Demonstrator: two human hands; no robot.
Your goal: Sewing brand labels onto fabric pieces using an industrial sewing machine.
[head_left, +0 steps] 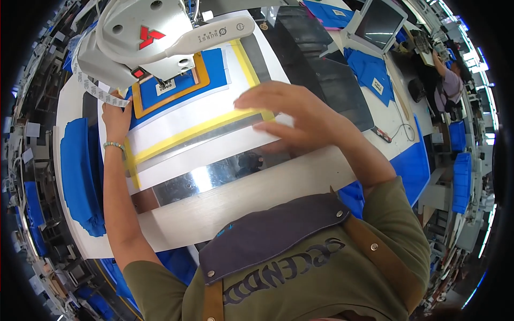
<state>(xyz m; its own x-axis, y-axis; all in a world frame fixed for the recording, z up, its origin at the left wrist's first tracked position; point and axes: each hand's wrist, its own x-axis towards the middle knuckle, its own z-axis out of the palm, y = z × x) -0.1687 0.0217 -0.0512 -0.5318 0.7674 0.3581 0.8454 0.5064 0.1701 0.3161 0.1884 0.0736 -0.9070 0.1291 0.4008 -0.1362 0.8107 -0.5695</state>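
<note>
You are pressing your right hand, fingers spread flat, on the white template; your left hand is gripping its far-left edge (keep both edges square under the sewing machine).

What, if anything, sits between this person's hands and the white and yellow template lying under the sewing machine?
Nothing visible does. The right hand lies flat on the template near its right edge, and the left hand rests at its left edge, beside a strip of labels. The sewing machine head hangs over the far part, where blue fabric shows.
</note>
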